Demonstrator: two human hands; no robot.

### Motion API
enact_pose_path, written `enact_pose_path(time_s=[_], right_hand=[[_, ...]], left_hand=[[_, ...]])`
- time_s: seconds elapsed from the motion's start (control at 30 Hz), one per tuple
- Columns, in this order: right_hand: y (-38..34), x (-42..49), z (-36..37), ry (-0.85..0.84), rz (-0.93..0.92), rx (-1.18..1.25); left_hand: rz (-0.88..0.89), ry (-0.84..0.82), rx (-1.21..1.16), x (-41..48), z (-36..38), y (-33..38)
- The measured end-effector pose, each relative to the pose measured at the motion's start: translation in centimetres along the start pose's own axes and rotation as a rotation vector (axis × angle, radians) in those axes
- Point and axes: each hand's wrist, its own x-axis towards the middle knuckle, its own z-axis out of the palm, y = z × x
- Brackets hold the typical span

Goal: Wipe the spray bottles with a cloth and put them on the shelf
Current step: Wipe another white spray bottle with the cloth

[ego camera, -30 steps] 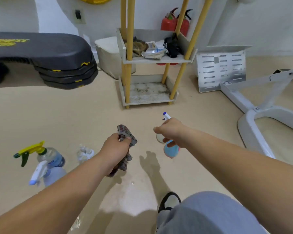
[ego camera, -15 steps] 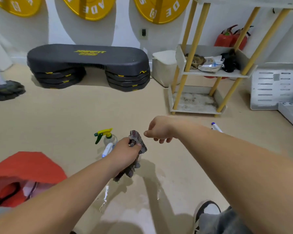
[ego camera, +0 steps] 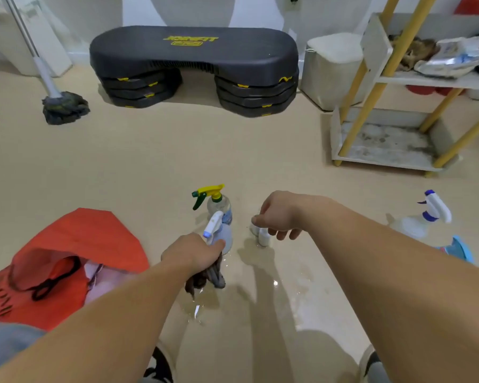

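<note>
In the head view, our left hand (ego camera: 191, 254) is closed tight round the dark cloth (ego camera: 205, 280), which hangs below the fist at 6 o'clock; its fingers are hidden under the hand.

Our right hand (ego camera: 281, 214) hangs with fingers (ego camera: 281, 234) loosely curled and holds nothing we can see, just above 2 small white bottles (ego camera: 263, 236). We cannot tell whether it touches them.

At 12 o'clock of the left hand stand 2 spray bottles on the floor: the white-trigger bottle (ego camera: 219, 233), touching or just beside the thumb, and behind it the yellow-trigger bottle (ego camera: 217, 203).

A blue-tipped spray bottle (ego camera: 426, 217) sits at 3 o'clock, and a blue object (ego camera: 459, 248) beside it is partly covered by our forearm.

The shelf (ego camera: 385, 145) stands at 2 o'clock, cut off by the frame's edge, its lowest tier bare.
</note>
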Motion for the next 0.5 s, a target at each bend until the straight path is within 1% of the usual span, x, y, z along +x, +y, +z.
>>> enact_pose_path(time_s=[0.1, 0.17, 0.3, 0.43, 0.5], right_hand=[[0.2, 1.2, 0.7, -0.050, 0.043, -0.074], [0.4, 1.5, 0.8, -0.072, 0.062, -0.088], [0.7, 1.6, 0.6, -0.074, 0.071, -0.056], [1.7, 1.0, 0.4, -0.059, 0.081, -0.077], [2.3, 0.3, 0.2, -0.053, 0.092, -0.097]], left_hand=[[-0.042, 0.117, -0.010, 1.8, 0.5, -0.2], [-0.029, 0.166, 0.006, 2.6, 0.6, 0.2], [0.000, 0.138, 0.015, 3.4, 1.1, 1.2], [0.030, 0.160, 0.035, 3.1, 1.1, 2.2], [0.077, 0.175, 0.035, 2.2, 0.8, 2.9]])
